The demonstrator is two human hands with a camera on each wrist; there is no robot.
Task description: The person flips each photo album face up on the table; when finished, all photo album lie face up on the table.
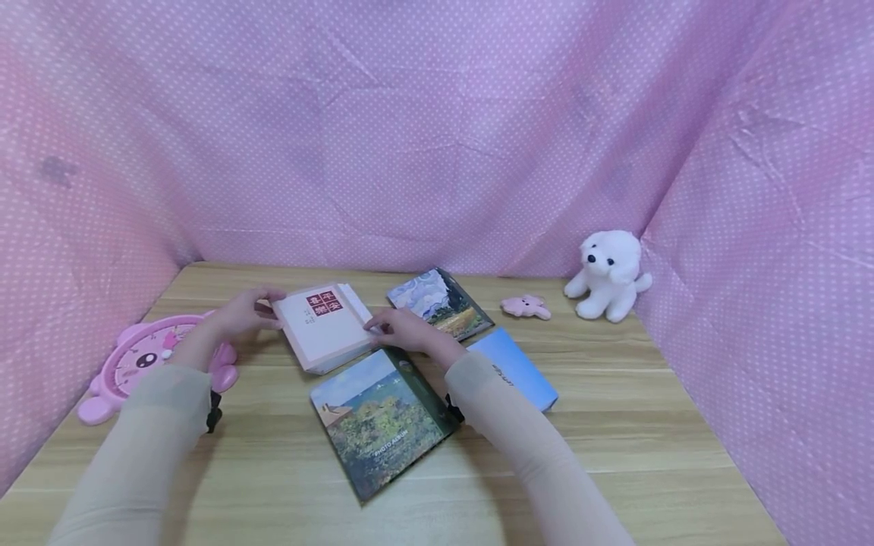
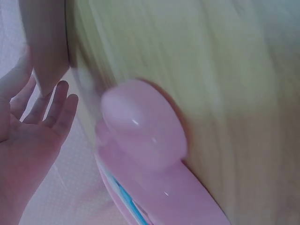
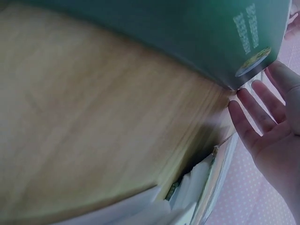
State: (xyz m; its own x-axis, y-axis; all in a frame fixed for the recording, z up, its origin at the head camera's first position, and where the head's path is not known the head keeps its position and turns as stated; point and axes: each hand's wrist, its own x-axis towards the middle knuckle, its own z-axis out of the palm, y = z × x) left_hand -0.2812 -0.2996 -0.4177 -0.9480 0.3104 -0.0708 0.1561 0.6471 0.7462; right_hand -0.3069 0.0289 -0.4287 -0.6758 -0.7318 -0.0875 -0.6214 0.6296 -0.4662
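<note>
A white book point(image 1: 328, 334) with red square characters on its cover lies toward the back of the table, left of centre. My left hand point(image 1: 244, 312) holds its left edge, thumb and fingers on either side of it in the left wrist view. At the opposite edge, my right hand point(image 1: 407, 331) pinches the book near its right corner. Just in front lies a photo album point(image 1: 382, 425) with a painted landscape cover. Its dark green spine point(image 3: 201, 42) fills the top of the right wrist view, close to the right fingertips.
Behind the right hand lies another album with a painted sky point(image 1: 444, 303). A blue book point(image 1: 515, 368) sits under the right forearm. A pink bear-shaped clock point(image 1: 146, 356) stands by the left arm. A small pink toy point(image 1: 526, 306) and a white plush dog point(image 1: 606, 277) are at the back right.
</note>
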